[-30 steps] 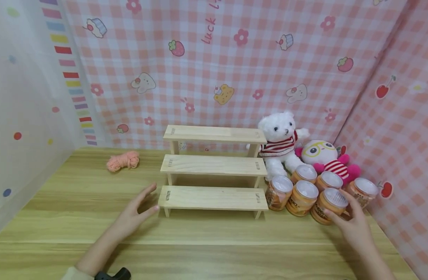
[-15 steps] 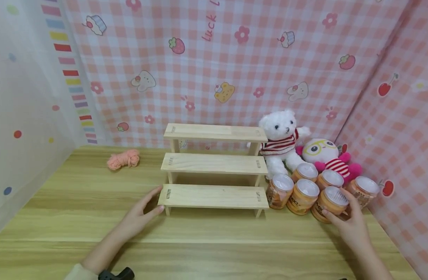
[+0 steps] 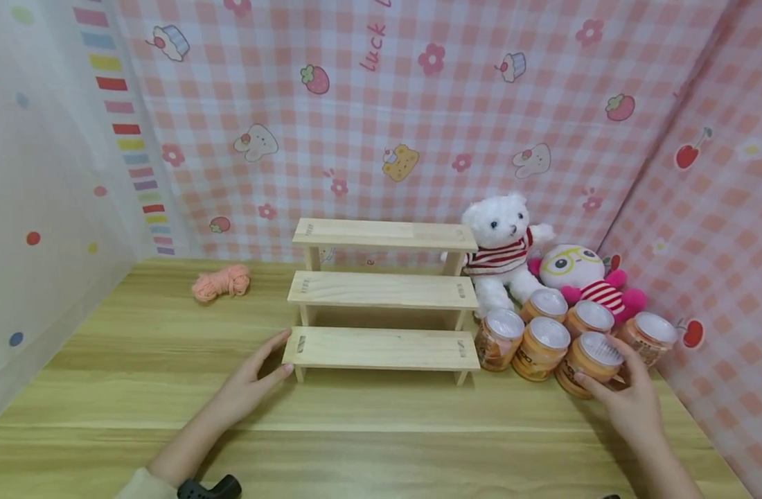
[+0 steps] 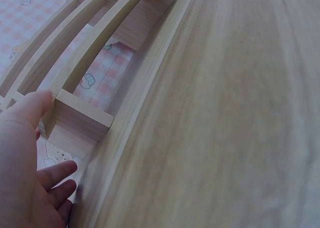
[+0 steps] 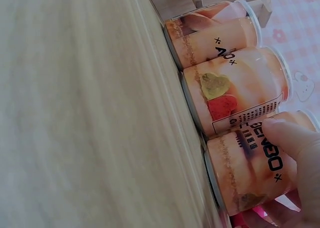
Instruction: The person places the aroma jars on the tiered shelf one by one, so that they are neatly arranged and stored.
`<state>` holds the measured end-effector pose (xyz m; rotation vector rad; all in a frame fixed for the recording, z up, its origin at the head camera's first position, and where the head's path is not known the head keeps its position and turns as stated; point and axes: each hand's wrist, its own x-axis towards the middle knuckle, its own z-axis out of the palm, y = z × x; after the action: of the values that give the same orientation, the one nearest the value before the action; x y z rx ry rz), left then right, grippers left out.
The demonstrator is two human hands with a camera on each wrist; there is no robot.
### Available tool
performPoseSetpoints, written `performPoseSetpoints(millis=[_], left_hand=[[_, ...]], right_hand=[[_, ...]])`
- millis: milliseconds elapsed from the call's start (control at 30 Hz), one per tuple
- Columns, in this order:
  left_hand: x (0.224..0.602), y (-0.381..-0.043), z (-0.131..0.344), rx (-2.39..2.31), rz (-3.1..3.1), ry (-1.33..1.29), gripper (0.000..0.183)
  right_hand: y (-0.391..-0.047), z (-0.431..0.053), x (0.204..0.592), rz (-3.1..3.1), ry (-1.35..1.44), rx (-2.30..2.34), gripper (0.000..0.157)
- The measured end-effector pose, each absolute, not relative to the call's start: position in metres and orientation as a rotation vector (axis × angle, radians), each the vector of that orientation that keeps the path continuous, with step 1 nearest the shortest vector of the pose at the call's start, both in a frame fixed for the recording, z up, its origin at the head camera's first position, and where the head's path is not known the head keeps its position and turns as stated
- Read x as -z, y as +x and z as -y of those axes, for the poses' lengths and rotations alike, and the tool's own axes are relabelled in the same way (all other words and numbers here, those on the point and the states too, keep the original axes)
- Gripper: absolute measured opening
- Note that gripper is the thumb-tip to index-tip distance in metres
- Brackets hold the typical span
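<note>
A three-step wooden display shelf (image 3: 381, 348) stands mid-table. My left hand (image 3: 244, 389) holds the left end of its lowest step, thumb at the front edge and index finger further back. In the left wrist view the left thumb (image 4: 34, 107) lies against the shelf's end (image 4: 82, 110), while the other fingers hang loosely bent below. Over on the right, my right hand (image 3: 633, 402) grips an orange-labelled jar (image 3: 582, 371) with a clear lid. In the right wrist view the thumb (image 5: 287, 135) presses that jar's label (image 5: 242, 175); the jar stands on the table.
Several similar jars (image 3: 541, 350) cluster right of the shelf. Behind them sit a white teddy bear (image 3: 496, 260) in a striped shirt and a pink plush toy (image 3: 605, 294). Peach yarn (image 3: 222, 283) lies back left. A checked cloth (image 3: 356, 125) hangs behind.
My left hand has moved right and taken hold of the shelf's lower left end. The right hand has stayed on the same jar. The head view has shifted slightly.
</note>
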<state>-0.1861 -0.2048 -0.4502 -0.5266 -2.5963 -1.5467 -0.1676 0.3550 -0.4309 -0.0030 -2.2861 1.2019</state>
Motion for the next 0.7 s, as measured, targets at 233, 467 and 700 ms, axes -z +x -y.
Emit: performPoseSetpoints(millis=[233,467,700], left_hand=[[0.449,-0.185,0.205,1.542,2.606,-0.512,0.059],[0.448,-0.184,0.205,1.547,2.608,-0.51,0.059],[0.451,-0.186,0.206,1.54,2.614,-0.505,0.06]], right_hand=[[-0.165,-0.355,0.423,2.279,-0.051,-1.206,0.077],[-0.161,-0.354,0.409,2.275,-0.088,-1.182,0.076],[-0.155,-0.348,0.391,2.226,-0.118,-1.213,0.079]])
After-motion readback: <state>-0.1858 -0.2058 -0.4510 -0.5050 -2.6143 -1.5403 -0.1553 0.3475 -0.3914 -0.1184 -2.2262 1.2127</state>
